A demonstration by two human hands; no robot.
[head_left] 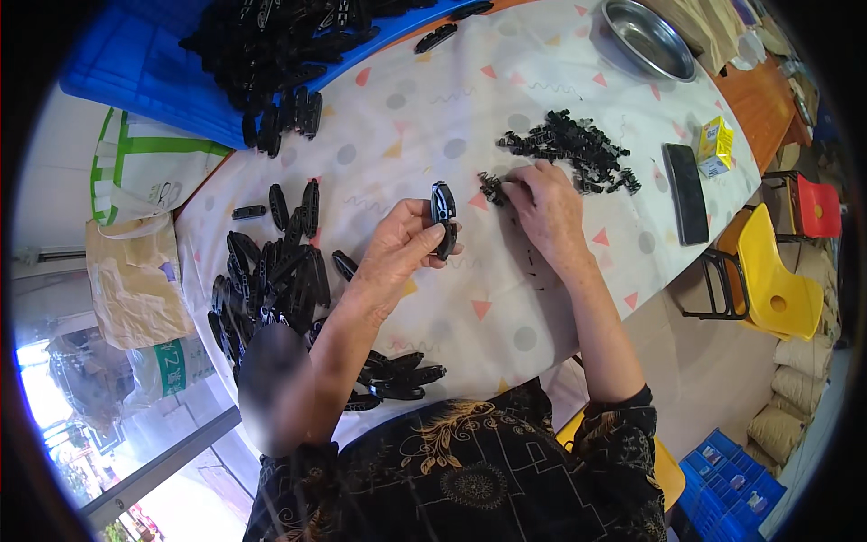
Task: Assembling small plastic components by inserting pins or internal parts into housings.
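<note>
Head view shows your left hand (pixel 404 239) raised over the patterned tablecloth (pixel 442 316), its thumb and fingers clamped on a glossy black piece (pixel 442 200), which stands roughly upright, its upper end clear above the fingertips. To the right of that grip, your right hand (pixel 546 208) reaches down with fingers bent and drawn close at a little cluster of small black parts (pixel 489 187); you cannot tell from here whether the fingertips have closed on one. Just beyond those right fingers lies the larger heap of small black parts (pixel 578 149). Farther to their right are a dark phone (pixel 686 194) and a yellow box (pixel 715 146), while a metal bowl (pixel 647 41) sits well beyond them. Left of your left fingers, a pile of long black pieces (pixel 271 271) spreads over the cloth, and farther off, ahead and leftward, a blue crate (pixel 144 77) holds many more.
</note>
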